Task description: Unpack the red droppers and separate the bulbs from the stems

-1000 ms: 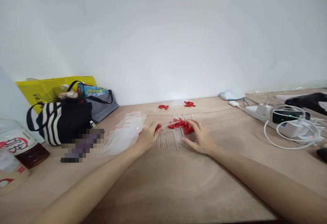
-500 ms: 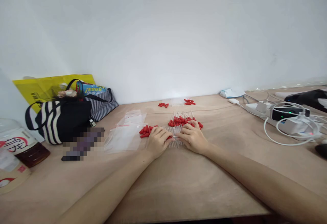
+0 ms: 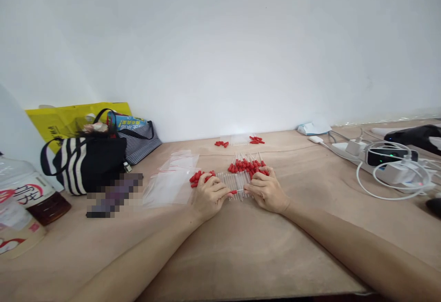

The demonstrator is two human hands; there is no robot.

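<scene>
My left hand [image 3: 211, 195] is closed, pinching a red rubber dropper bulb [image 3: 233, 192]. From it a thin clear glass tube [image 3: 240, 191] runs across to my right hand [image 3: 266, 190], whose closed fingertips grip the tube's far end. Whether the tube sits inside the bulb is too small to tell. Under and behind both hands lies a row of clear glass tubes [image 3: 233, 180]. Loose red bulbs [image 3: 197, 178] lie just behind my left hand. Beyond the row, nearer my right hand, is a pile of droppers [image 3: 244, 164], red bulbs fitted on glass tubes, bulb ends toward me.
Clear zip bags [image 3: 172, 185] lie left of my hands. More red bulbs [image 3: 221, 144] and droppers [image 3: 257, 139] rest by the wall. A black bag [image 3: 99, 164] and large bottle [image 3: 37, 196] stand left. A power strip with white cables [image 3: 389, 157] occupies the right.
My hands have drawn slightly apart, so more of the glass tube and the row between them shows. The camera view has shifted a little.
</scene>
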